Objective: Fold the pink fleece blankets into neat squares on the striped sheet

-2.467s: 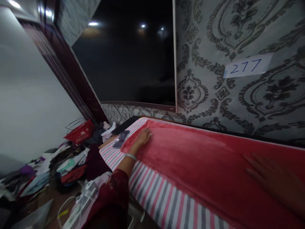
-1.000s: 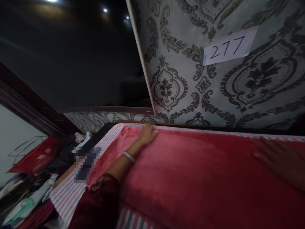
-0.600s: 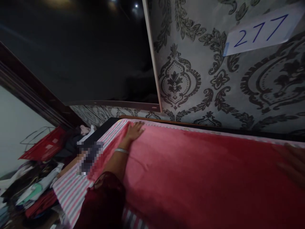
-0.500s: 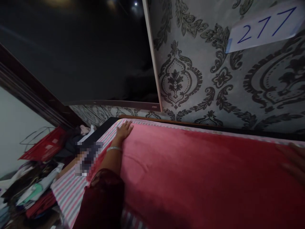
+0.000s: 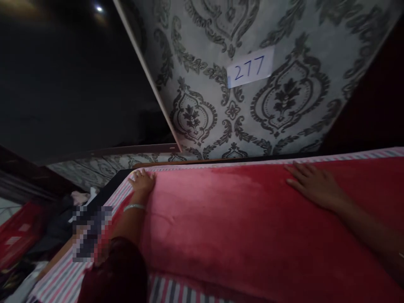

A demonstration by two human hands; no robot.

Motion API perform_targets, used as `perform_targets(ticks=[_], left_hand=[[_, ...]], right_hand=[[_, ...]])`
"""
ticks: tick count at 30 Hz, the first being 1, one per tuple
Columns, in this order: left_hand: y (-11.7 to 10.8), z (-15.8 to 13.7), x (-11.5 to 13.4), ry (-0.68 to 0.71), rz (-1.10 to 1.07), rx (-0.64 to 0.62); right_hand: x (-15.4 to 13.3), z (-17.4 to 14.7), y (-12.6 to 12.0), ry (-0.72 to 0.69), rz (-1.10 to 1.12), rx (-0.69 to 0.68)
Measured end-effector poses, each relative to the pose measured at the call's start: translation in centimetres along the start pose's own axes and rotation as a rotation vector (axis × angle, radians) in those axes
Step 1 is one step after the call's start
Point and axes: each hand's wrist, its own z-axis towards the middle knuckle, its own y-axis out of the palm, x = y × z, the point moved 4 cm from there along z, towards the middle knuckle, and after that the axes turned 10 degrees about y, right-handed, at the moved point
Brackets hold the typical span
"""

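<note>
A plush red blanket [image 5: 221, 219] lies spread over a pink, grey and white striped sheet [image 5: 57, 273], which shows along the left side, the back edge and the front. My left hand [image 5: 142, 182] rests on the blanket's far left corner, palm down with fingers apart. A bracelet circles that wrist. Farther right, my right hand [image 5: 315, 185] lies flat on the red fabric close to the back edge, its fingers outstretched. Neither hand grips anything.
A large dark screen [image 5: 75, 84] hangs above the far left. Patterned wallpaper [image 5: 192, 113] behind carries a paper marked 277 [image 5: 251, 67]. At left, a pixelated patch [image 5: 91, 235] adjoins another person's arm [image 5: 58, 256]. A red basket [image 5: 20, 231] stands by piled cloth.
The view has swung right. My right hand, blurred at the right edge before, now lies flat on the blanket near its back edge. My left hand stays at the corner.
</note>
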Motion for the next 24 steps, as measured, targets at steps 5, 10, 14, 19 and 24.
perform_targets(ticks=[5, 10, 14, 19, 24], left_hand=[[-1.1, -5.6, 12.2, 0.48, -0.145, -0.078], [-2.1, -12.1, 23.9, 0.926, -0.284, -0.132], [-1.7, -12.3, 24.5, 0.879, -0.251, -0.146], [-0.6, -9.1, 15.3, 0.575, -0.131, -0.194], [-1.1, -9.9, 3.1, 0.231, -0.028, -0.158]], right_hand=[[-0.4, -0.1, -0.8, 0.002, 0.037, -0.011], [-0.1, 0.3, -0.3, -0.013, 0.062, 0.017], [-0.2, 0.2, -0.3, -0.011, 0.066, 0.048], [-0.3, 0.1, -0.4, -0.015, 0.072, 0.035], [0.1, 0.4, 0.0, -0.053, 0.127, 0.075]])
